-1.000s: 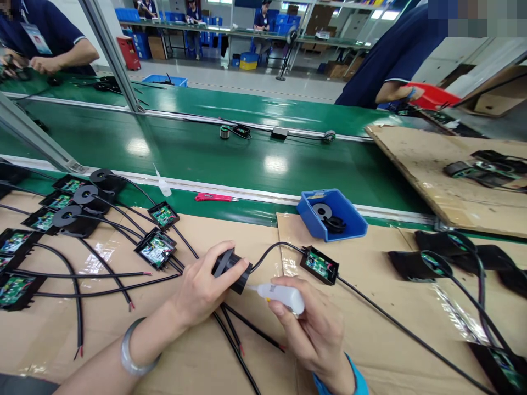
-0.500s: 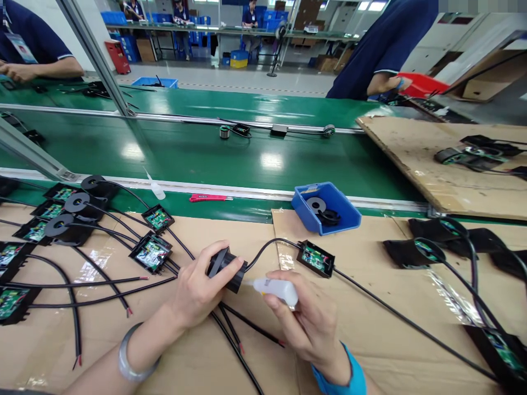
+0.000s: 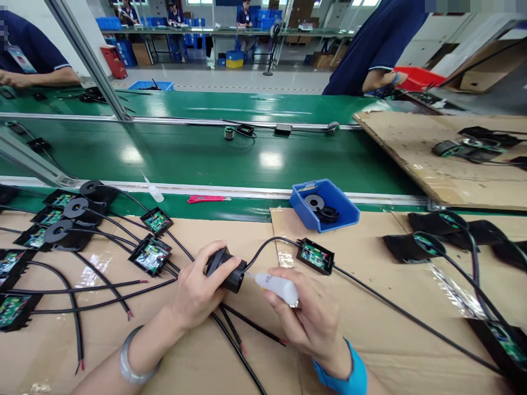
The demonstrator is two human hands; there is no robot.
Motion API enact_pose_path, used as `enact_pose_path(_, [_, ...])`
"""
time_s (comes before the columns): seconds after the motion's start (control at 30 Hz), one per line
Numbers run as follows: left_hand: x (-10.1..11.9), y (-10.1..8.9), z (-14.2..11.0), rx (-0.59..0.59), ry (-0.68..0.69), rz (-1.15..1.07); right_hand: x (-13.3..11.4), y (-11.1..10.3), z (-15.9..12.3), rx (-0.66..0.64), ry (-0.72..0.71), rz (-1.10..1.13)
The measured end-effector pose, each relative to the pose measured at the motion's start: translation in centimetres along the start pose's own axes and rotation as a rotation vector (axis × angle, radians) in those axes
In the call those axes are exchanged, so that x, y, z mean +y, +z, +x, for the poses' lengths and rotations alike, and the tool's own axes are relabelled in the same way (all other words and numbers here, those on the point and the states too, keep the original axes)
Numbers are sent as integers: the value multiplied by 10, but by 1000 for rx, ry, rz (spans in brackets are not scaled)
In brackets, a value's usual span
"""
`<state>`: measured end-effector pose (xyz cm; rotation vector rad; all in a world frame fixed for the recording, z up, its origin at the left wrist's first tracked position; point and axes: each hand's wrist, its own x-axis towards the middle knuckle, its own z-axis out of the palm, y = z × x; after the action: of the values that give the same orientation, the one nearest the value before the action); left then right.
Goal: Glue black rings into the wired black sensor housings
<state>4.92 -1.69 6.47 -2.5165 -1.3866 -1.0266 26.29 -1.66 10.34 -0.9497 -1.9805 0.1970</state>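
Little is altered at the hands: the black housing (image 3: 235,277) is still pinched in the grip of the left hand (image 3: 200,288) over the cardboard-covered table (image 3: 391,340), and the bottle (image 3: 276,287) is still clasped by the right hand (image 3: 310,312), its nozzle (image 3: 252,276) aimed at the housing's end. On the green belt (image 3: 185,164), a small cylinder (image 3: 229,133) is carried slightly rightward; the handwork seems unaffected.

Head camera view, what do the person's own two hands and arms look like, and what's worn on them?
The left hand is ungloved, with a rounded, glossy, pale grey bangle near its wrist. The right hand is ungloved too, with a wide, bright blue band around its wrist. No sleeve shows on the visible part of either forearm.
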Motion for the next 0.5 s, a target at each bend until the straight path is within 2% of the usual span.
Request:
enact_pose_path(0.1, [0,1,0,-8,-47,-59,-2,-2,0,-2,73,87])
enact_pose_path(0.2, [1,3,0,-16,-127,-168,-1,-2,-3,9,237,257])
enact_pose_path(0.3, [5,5,2,-31,-291,-355,3,2,-9,153,390,464])
enact_pose_path(0.4, [11,6,6,-83,-469,-635,7,6,-16,294,437,593])
enact_pose_path(0.5, [16,6,9,-185,-651,-1032,9,8,-24,282,405,517])
